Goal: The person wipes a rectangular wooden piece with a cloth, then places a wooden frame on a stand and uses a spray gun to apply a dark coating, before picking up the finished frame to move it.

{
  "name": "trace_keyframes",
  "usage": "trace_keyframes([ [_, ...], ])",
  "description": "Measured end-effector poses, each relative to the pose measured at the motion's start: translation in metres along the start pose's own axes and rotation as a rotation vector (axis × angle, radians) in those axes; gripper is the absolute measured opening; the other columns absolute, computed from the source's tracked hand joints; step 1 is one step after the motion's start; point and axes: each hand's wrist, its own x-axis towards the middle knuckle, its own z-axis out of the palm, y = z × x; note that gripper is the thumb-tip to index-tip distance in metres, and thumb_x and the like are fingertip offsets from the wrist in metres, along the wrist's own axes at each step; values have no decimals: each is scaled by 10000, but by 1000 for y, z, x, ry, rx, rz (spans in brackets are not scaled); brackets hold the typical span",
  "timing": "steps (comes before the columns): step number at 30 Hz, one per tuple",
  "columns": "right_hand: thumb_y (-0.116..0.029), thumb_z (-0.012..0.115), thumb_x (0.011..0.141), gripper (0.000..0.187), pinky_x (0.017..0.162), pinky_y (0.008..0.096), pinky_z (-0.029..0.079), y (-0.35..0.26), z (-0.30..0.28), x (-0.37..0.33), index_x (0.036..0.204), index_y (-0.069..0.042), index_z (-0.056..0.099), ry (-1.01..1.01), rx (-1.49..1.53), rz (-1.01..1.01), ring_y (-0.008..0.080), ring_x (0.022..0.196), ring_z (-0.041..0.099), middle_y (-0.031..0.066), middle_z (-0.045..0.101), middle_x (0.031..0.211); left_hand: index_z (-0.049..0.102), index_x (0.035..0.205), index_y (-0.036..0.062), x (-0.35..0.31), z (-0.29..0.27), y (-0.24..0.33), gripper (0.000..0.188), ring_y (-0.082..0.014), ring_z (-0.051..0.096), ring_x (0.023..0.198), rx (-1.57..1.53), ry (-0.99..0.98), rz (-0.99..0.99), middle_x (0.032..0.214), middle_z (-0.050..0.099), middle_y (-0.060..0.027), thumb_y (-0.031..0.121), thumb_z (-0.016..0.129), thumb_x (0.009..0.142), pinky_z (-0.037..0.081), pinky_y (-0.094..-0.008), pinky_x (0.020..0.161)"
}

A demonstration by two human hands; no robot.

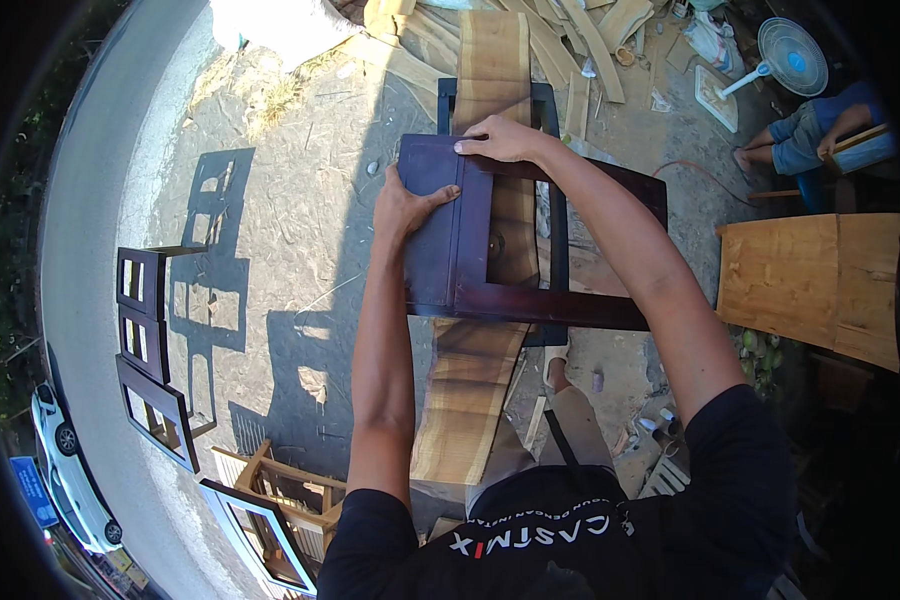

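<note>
A dark reddish-brown wooden frame, with a solid panel at its left end and an opening toward the right, lies in front of me over a long wooden plank. My left hand grips the panel's left edge, its thumb spread across the top face and its other fingers partly hidden. At the far edge, my right hand is closed over the wood, fingertips on the panel side. Under the plank shows a second, darker frame, mostly covered.
Similar dark frames stand at the left by the road. Lower left is unpainted wooden furniture. Scrap boards litter the far ground. A fan, a seated person and a broad wooden panel are at the right.
</note>
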Motion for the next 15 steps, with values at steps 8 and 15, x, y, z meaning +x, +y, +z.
trace_keyframes([
  [8,-560,650,953,584,931,432,523,6,0,8,1149,-19,751,-80,-2,90,321,983,710,196,762,1065,412,1449,-73,15,6,22,1308,-422,678,1161,160,62,-86,1256,665,-314,749,875,542,546,-476,986],
  [15,-521,661,942,516,892,445,530,11,3,6,1098,-40,767,-22,-7,15,360,923,717,214,758,987,489,1400,-29,24,11,14,1212,-399,685,1162,98,76,-41,1258,689,-260,715,898,535,549,-482,978],
])
